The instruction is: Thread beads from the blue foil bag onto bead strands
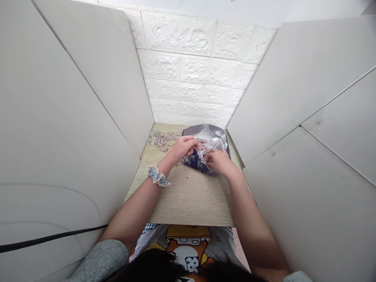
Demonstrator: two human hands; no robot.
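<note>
An open bag (pixel 202 128), silvery inside and dark blue patterned outside, lies at the back of the wooden table. Small red, pink and clear beads (pixel 204 152) fill its opening. Over the bag's left edge is my left hand (pixel 187 145), fingers pinched together; whatever they hold is too small to name. My right hand (pixel 217 159) rests at the bag's right side, its fingers bent and somewhat apart, with the fingertips among the beads. Strands of multicoloured beads (pixel 163 140) lie on the table left of the bag.
The wooden table (pixel 194 199) stands between pale panels at left and right, with a white brick-pattern wall behind. A tiny object (pixel 188 177) lies in front of the bag. A black cable (pixel 53 237) crosses at the lower left.
</note>
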